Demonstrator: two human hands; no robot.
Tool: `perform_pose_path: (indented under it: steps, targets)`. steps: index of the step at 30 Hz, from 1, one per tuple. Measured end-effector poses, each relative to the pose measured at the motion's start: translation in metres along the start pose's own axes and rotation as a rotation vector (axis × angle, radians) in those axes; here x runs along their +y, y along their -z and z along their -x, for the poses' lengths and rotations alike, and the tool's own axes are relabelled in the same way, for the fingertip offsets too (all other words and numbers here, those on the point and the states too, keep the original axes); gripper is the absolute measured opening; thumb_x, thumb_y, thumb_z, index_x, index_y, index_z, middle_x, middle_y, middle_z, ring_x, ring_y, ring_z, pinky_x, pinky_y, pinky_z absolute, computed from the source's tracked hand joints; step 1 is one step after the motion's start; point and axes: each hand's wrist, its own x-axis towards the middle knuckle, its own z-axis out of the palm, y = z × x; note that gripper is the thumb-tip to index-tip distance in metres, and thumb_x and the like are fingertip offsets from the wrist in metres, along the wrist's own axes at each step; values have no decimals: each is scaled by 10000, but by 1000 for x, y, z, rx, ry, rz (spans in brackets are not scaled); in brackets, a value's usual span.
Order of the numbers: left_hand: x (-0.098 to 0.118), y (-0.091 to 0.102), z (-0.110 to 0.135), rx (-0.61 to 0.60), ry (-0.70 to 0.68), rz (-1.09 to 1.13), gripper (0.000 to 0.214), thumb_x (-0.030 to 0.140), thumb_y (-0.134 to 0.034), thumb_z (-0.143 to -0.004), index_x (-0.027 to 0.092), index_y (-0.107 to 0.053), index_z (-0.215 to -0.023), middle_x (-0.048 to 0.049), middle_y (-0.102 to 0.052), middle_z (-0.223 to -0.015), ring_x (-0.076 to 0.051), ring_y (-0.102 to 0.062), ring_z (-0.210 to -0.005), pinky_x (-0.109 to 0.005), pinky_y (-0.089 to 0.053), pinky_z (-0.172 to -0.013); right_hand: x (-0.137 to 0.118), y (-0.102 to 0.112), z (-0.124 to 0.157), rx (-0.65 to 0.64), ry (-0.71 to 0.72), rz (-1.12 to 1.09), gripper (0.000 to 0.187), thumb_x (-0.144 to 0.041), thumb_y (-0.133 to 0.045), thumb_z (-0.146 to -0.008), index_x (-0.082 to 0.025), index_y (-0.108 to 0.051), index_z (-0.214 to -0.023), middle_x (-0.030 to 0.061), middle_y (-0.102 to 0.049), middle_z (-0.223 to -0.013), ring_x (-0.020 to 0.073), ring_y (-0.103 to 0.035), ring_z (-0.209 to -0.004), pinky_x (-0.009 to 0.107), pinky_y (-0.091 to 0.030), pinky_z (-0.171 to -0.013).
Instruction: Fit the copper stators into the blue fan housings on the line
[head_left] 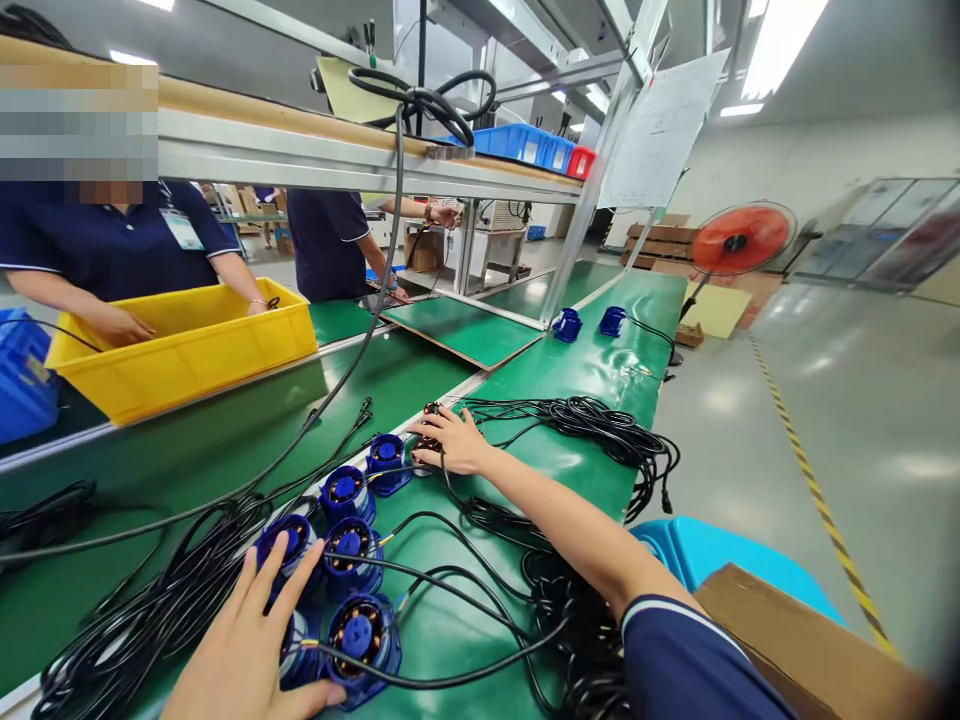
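Observation:
My left hand (251,640) is spread over a group of blue round motor housings with copper windings inside. Its fingers rest around a nearby housing (292,545), partly covered by the hand, and its thumb reaches the rim of the front housing (361,640). Other blue housings (347,490) sit close together, with black cables running from them. Farther out, my right hand (457,440) has its fingers curved over a copper-wound motor part (427,432) beside the farthest housing of the group (387,460). The palm side of that hand is hidden.
Bundles of black cable (600,420) lie on the green bench (450,690), with more at the left (165,590). Two blue housings (568,324) stand farther back. Across the bench, a person reaches into a yellow bin (195,350). An orange fan (739,243) stands right.

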Motion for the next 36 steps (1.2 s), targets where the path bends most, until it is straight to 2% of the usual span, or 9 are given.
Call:
perform_pose_path:
  steps: [6,14,20,22,25,27,29,32,36]
  targets:
    - [-11,-14,5,52,-72,-63,1251,856,-666,-624,303,-168,-1630,-126,-162,-1698,-503,-283,-1483,-628,-525,-1029,8,-6,2,105,-150,66,384,-516,-509,-980,-369,-644,-1309,81,-558,-1357,290,-444,-1331,670,-203,-1147]
    - [-5,-14,5,-3,-10,-2,1263,868,-697,-568,356,-210,-1615,-75,-140,-1706,-498,-275,-1489,-640,-498,-1063,73,10,-4,212,-477,147,372,-470,-476,-984,-306,-696,-1234,139,-596,-1248,317,-523,-1208,635,-309,-1063]
    - [17,7,-4,-155,136,90,1277,879,-726,-513,367,-272,-1591,-55,-125,-1706,-466,-213,-1517,-614,-467,-1103,88,45,-10,265,-550,201,582,-369,-459,-985,-152,-422,-1524,246,-427,-1525,417,-341,-1419,702,-147,-1150]
    - [26,13,-11,-176,162,100,1310,851,-768,-486,356,-272,-1593,-67,-107,-1709,-467,-186,-1524,-611,-457,-1112,77,58,16,225,-485,189,688,-327,-513,-952,-153,-309,-1586,227,-396,-1565,393,-342,-1445,666,-182,-1178]
    - [38,14,-24,-191,184,118,1332,814,-803,-478,326,-273,-1598,-97,-99,-1709,-477,-142,-1530,-619,-425,-1137,48,68,103,50,-261,104,919,-511,-648,-877,-250,-195,-1633,134,-367,-1617,319,-388,-1460,515,-326,-1201]
    - [44,13,-38,-220,182,142,1323,791,-812,-496,308,-269,-1602,-121,-85,-1709,-485,-100,-1532,-628,-397,-1154,27,62,176,-151,-55,-11,1279,-679,-774,-689,-277,-36,-1654,137,-176,-1692,380,-242,-1536,589,-294,-1215]
    - [51,12,-55,-242,165,178,1312,755,-828,-523,293,-255,-1609,-148,-69,-1707,-496,-55,-1531,-634,-394,-1154,10,48,239,-248,-71,28,1436,-676,-853,-529,-317,-31,-1651,155,-62,-1703,485,-151,-1531,740,-218,-1176]
    - [65,12,-87,-227,107,247,1278,692,-851,-574,271,-242,-1616,-196,-87,-1697,-518,-19,-1527,-653,-371,-1158,1,23,286,-244,-242,53,1398,-527,-865,-532,-328,-49,-1649,179,-71,-1697,504,-219,-1504,710,-355,-1127]
    - [95,8,-135,-210,-14,357,1294,667,-870,-585,187,-249,-1614,-303,-123,-1656,-587,-36,-1499,-711,-300,-1155,25,-2,295,-103,-257,9,1113,-425,-719,-678,-432,-123,-1618,110,-420,-1567,399,-516,-1369,547,-523,-1057]
